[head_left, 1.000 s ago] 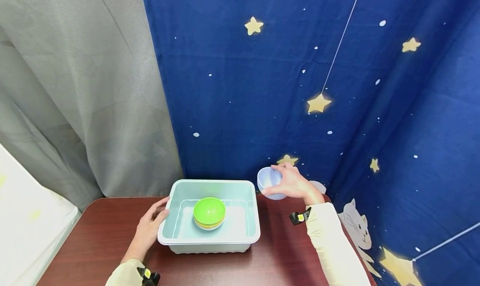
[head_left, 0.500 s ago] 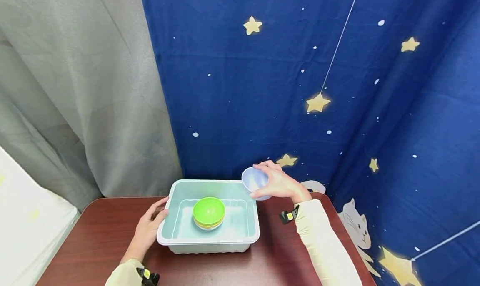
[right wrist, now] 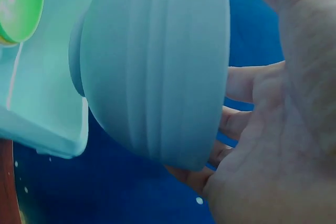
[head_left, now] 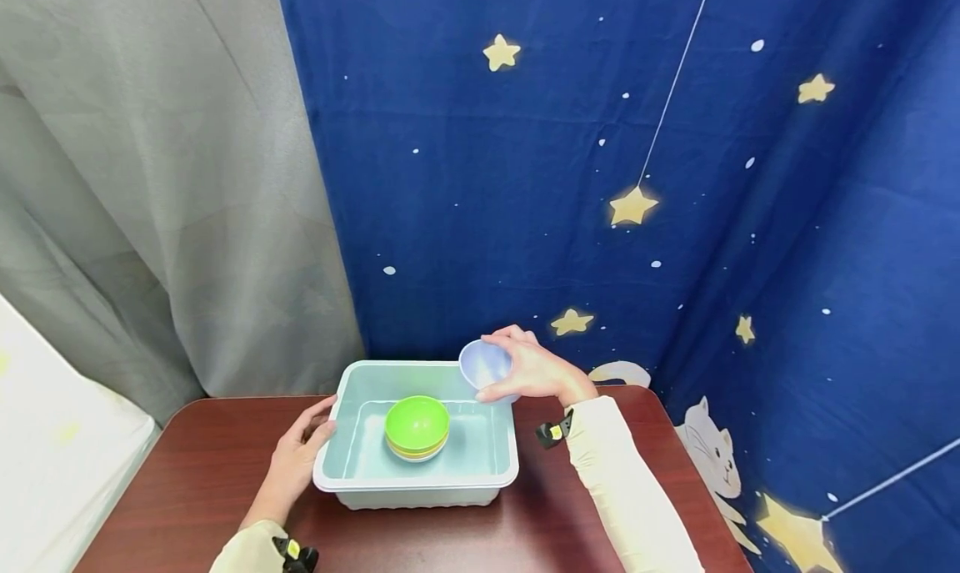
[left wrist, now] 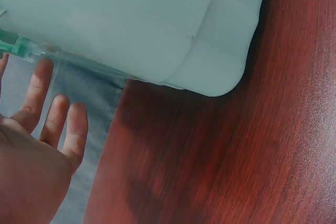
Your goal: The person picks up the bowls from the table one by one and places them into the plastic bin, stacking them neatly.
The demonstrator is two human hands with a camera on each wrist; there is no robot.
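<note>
Right hand (head_left: 534, 370) is gripping a pale blue bowl (head_left: 482, 364), fingers curled round it, above the tub's (head_left: 420, 476) far right corner; left hand (head_left: 295, 460), fingers straight, is touching the tub's left rim

The little bowl (head_left: 482, 364) in the right hand (head_left: 536, 371) was pale blue, with soft lines running round its outside. The tub (head_left: 416, 473) was light blue-green, like mint. Inside it sat a bright green bowl (head_left: 417, 423), and under that one peeked a yellow bowl (head_left: 414, 452). The table (head_left: 195, 473) was dark red-brown with wood stripes. The big cloth (head_left: 600, 181) behind was deep blue with yellow stars, tiny white dots, thin white lines and a white cat. The curtain (head_left: 165, 206) beside it was plain grey. Both sleeves (head_left: 630, 490) were cream.
</note>
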